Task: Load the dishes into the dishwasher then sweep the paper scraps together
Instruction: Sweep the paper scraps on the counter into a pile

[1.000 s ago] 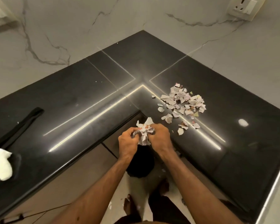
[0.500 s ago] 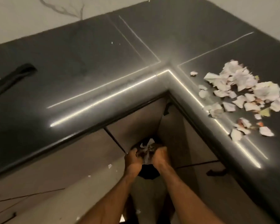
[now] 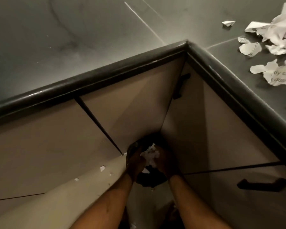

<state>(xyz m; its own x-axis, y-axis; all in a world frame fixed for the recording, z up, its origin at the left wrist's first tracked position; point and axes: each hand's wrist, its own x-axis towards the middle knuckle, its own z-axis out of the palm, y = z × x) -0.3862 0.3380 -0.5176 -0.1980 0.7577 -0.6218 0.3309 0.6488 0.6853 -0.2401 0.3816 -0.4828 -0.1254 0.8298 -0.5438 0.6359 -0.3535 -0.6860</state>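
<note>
Low down in the cabinet corner, my left hand point(image 3: 136, 164) and my right hand point(image 3: 163, 160) are cupped together around a crumpled wad of white paper scraps point(image 3: 150, 155). They hold it right over the mouth of a black bin point(image 3: 149, 181) on the floor. More torn paper scraps point(image 3: 274, 38), some with print, lie in a loose heap on the black countertop point(image 3: 89, 38) at the upper right.
Beige cabinet fronts meet in a corner below the counter's rounded edge, with black handles point(image 3: 262, 185) on the right door and another handle point(image 3: 181, 85) near the corner. A few tiny paper bits point(image 3: 102, 168) lie on the floor left of the bin.
Both hands have gone down from counter height to the black bin with the wad of scraps. The view has dropped and moved in close to the counter corner.
</note>
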